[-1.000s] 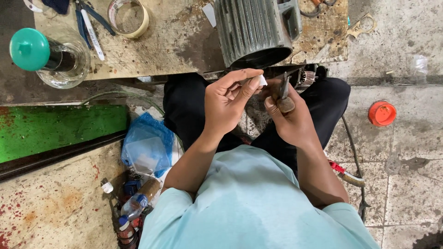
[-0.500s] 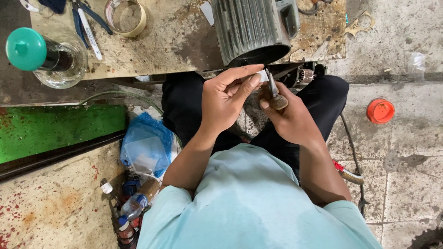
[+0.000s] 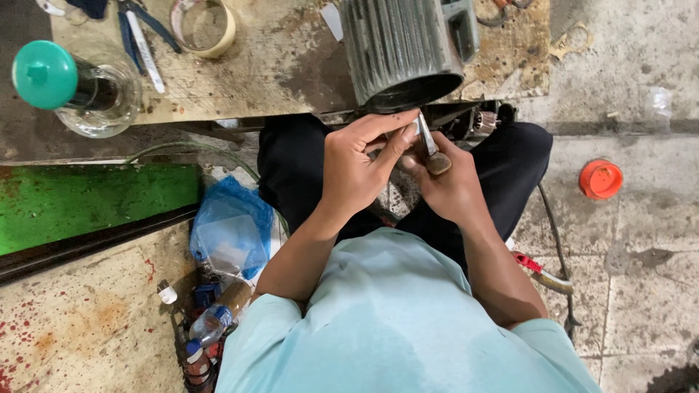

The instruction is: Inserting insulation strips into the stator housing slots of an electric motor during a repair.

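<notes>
Fingers [image 3: 393, 142] of our left hand [image 3: 353, 171] are pinching the blade tip of a small knife [image 3: 428, 142]. Our right hand [image 3: 448, 185] is gripping its wooden handle, blade pointing away toward the table [image 3: 277, 65].

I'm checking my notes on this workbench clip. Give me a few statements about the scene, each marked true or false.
1. The right hand holds a small tool with a brown handle. True.
2. The left hand rests flat on the floor. False: it is raised, fingers meeting the tool's metal end.
3. A ribbed grey motor sits on the bench above the hands. True.
4. The orange cap lies on the bench. False: it lies on the floor at the right.
5. A blue plastic bag lies by the person's left leg. True.
</notes>
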